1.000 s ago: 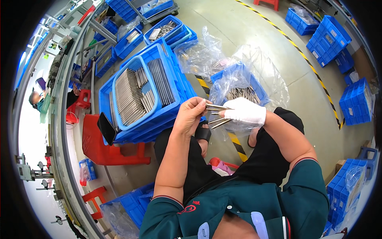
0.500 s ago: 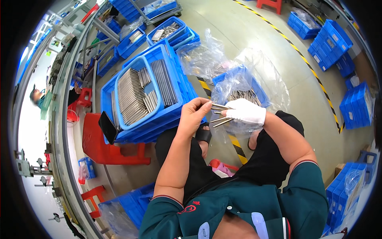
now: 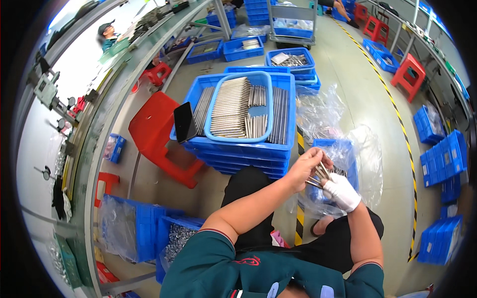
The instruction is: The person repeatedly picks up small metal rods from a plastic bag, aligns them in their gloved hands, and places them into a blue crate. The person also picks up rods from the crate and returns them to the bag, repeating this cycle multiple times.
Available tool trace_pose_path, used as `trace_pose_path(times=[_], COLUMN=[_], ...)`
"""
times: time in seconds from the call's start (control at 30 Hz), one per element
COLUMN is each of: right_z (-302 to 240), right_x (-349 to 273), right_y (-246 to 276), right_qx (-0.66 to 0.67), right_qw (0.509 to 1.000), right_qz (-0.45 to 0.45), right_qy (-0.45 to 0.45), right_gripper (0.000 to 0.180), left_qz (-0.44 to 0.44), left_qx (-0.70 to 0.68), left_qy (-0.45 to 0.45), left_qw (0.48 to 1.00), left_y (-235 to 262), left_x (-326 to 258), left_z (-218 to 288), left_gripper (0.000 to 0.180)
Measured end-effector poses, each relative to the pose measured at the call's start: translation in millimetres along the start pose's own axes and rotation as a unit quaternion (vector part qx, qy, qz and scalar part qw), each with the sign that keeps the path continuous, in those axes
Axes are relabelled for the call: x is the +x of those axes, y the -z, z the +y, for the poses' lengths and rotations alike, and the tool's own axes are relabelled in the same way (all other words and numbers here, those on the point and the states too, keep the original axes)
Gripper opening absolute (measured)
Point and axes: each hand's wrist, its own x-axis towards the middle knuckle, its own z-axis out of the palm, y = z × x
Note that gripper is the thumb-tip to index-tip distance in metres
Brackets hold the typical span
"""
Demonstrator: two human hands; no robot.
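My bare left hand and my white-gloved right hand meet over my knees and both grip a small bundle of thin metal rods. The rods fan out up and left between my fingers. Just behind my hands stands a small blue crate lined with a clear plastic bag; its contents are mostly hidden. In front of me a stack of large blue crates carries rows of metal rods, with a smaller light-blue tray full of neatly laid rods set inside the top one.
A black phone leans on the crate stack's left corner. A red plastic stool stands left of it. More blue crates sit at the back, right and lower left. A long workbench runs along the left, with another person behind it.
The view has swung, so the crate stack now lies straight ahead. My two hands stay together on the rod bundle, lower and further right in the picture.
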Motion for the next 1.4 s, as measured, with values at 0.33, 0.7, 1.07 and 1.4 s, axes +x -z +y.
trace_pose_path(times=[0.33, 0.7, 1.07, 1.4], right_z=[35, -18, -8, -19], right_x=[15, 36, 58, 53], right_y=[-15, -4, -20, -33], right_qx=[0.127, 0.394, 0.278, 0.258], right_qw=[0.988, 0.871, 0.88, 0.9], right_qz=[-0.086, 0.132, 0.229, 0.259], right_qy=[0.025, 0.26, 0.309, 0.235], right_gripper=[0.018, 0.019, 0.018, 0.027], left_qz=[-0.121, 0.108, 0.114, 0.261], left_qx=[0.29, -0.278, -0.355, 0.153], left_qy=[-0.031, 0.121, 0.1, -0.127], left_qw=[0.949, 0.947, 0.922, 0.945], left_y=[-5, -9, -14, 27], left_x=[-2, 30, 36, 46], left_z=[-21, -60, -54, -61], left_gripper=[0.027, 0.023, 0.036, 0.026])
